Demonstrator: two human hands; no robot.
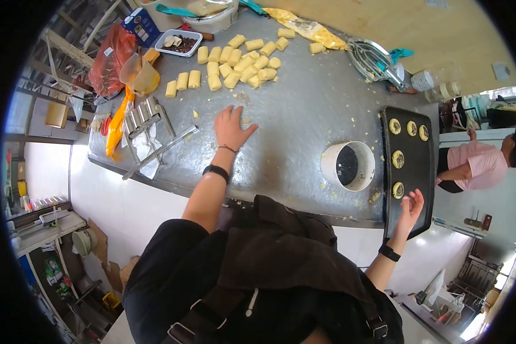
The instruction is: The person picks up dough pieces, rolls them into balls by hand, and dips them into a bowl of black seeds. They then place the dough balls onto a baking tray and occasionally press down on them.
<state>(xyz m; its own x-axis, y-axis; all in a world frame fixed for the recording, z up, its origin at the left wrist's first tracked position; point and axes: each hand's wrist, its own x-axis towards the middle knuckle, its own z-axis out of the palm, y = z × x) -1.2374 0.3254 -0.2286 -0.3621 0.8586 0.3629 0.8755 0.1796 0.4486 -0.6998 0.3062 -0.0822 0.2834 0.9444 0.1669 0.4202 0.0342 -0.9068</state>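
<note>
Both hands flat, fingers spread

Steel worktable carrying, at far centre, rows of pale dough pieces. Lying at left: metal moulds and a bar on paper, an orange bag. Sitting near right: white tub, with black baking tray just beside it. Resting far right: wire tool.

Pale yellow dough pieces, black tray, white bowl
</note>
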